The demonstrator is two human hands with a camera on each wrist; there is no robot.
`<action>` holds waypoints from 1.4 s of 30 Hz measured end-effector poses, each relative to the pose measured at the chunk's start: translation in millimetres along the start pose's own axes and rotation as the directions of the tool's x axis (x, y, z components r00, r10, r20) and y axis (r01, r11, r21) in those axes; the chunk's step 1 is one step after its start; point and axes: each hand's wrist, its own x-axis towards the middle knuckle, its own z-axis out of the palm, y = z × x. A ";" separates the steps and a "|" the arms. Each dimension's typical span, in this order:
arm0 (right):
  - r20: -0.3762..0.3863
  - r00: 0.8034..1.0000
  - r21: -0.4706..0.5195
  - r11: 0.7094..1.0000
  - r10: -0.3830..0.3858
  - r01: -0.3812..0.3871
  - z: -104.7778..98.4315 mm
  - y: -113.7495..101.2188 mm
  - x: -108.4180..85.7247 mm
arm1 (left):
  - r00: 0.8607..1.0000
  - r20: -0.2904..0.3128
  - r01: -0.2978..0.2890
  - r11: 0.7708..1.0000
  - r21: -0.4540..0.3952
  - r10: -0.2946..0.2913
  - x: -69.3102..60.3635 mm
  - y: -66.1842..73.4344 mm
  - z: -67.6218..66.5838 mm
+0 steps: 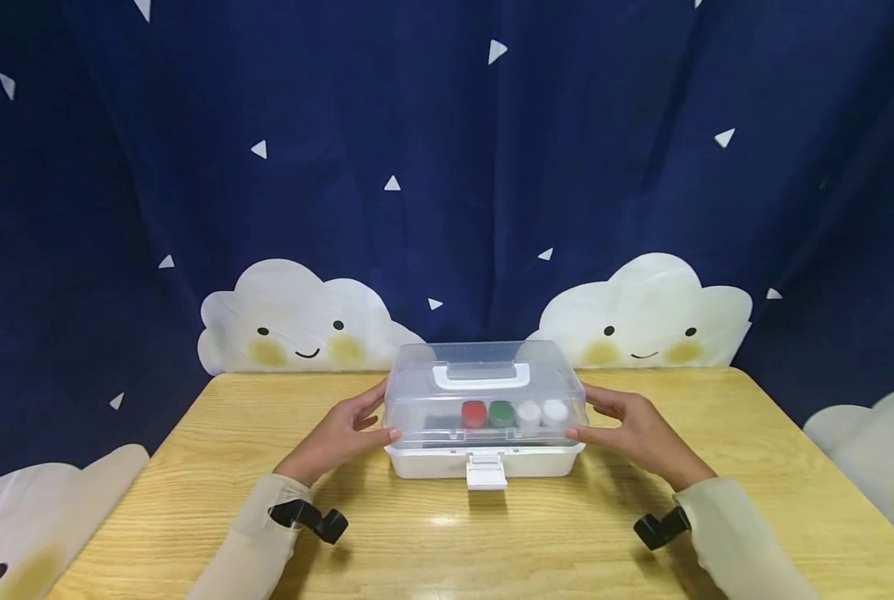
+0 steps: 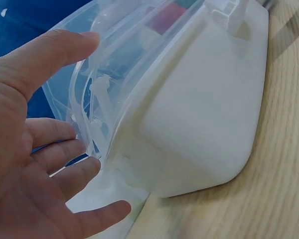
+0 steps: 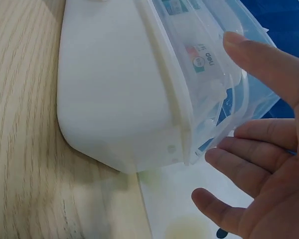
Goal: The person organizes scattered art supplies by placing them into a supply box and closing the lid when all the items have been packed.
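Observation:
A white storage box with a clear lid sits on the wooden table. The lid lies over the base, and the white front latch hangs unfastened. Through the plastic I see a red-capped jar, a green-capped jar and two white-capped jars. My left hand is at the lid's left end, thumb along its front and relaxed fingers at its side. At the right end, my right hand mirrors it. Both wrist views show the fingers spread; firm contact is hard to judge.
A white carry handle lies on top of the lid. The table extends in front of the box and to both sides. Behind it hangs a dark blue curtain printed with white triangles and smiling clouds.

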 end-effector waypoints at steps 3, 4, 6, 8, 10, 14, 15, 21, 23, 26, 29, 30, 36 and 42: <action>0.004 1.000 -0.036 0.999 -0.005 0.005 -0.7 -2.3 -0.9 | 1.000 0.006 -0.009 1.000 0.008 0.009 -1.0 1.4 -0.6; 0.006 1.000 -0.043 0.999 -0.006 0.006 -1.1 -2.7 -1.5 | 1.000 0.008 -0.010 1.000 0.008 0.010 -1.3 1.8 -0.6; 0.011 1.000 -0.047 0.999 -0.008 0.009 -1.7 -2.7 -2.3 | 1.000 0.014 -0.012 1.000 0.013 0.012 -1.6 1.5 -0.5; 0.014 1.000 -0.041 0.999 -0.012 0.013 -2.0 -2.0 -2.7 | 1.000 0.016 -0.011 1.000 0.016 0.011 -2.1 0.6 -0.3; 0.019 1.000 -0.032 0.999 -0.016 0.016 -2.0 -1.3 -2.9 | 1.000 0.014 -0.008 1.000 0.023 0.008 -2.5 -1.1 0.0; 0.025 1.000 -0.023 1.000 -0.013 0.013 -1.6 -0.1 -3.4 | 1.000 0.008 -0.012 1.000 0.028 0.012 -3.4 -4.7 1.0; 0.026 1.000 -0.026 1.000 -0.010 0.010 -1.7 -0.1 -3.5 | 1.000 0.007 -0.012 0.999 0.032 0.012 -3.7 -5.1 1.2; 0.029 1.000 -0.041 0.999 -0.002 0.003 -2.1 0.1 -2.4 | 1.000 0.002 -0.027 0.997 0.075 0.026 -6.0 -1.4 1.7; 0.031 1.000 -0.038 0.999 -0.004 0.005 -2.2 0.9 -2.2 | 1.000 0.003 -0.031 0.997 0.077 0.030 -6.5 -0.4 1.7; 0.033 0.999 -0.036 0.999 -0.003 0.004 -2.2 1.9 -2.7 | 0.999 0.004 -0.033 0.997 0.075 0.033 -6.7 -0.7 1.6; 0.034 0.999 -0.033 0.999 0.001 0.000 -1.9 2.3 -3.0 | 1.000 0.003 -0.027 0.996 0.082 0.027 -6.9 -1.1 1.4; 0.034 0.999 -0.034 0.999 0.003 -0.002 -1.9 2.3 -2.9 | 1.000 0.003 -0.026 0.996 0.089 0.025 -6.9 -1.3 1.2; 0.043 0.999 -0.052 0.998 0.022 -0.019 -2.9 1.7 -3.1 | 0.999 0.011 -0.036 0.992 0.121 0.035 -6.1 -3.5 0.9; 0.058 0.997 -0.049 0.998 0.041 -0.038 -4.1 1.0 -3.5 | 0.998 0.022 -0.053 0.991 0.127 0.051 -6.8 -4.7 0.7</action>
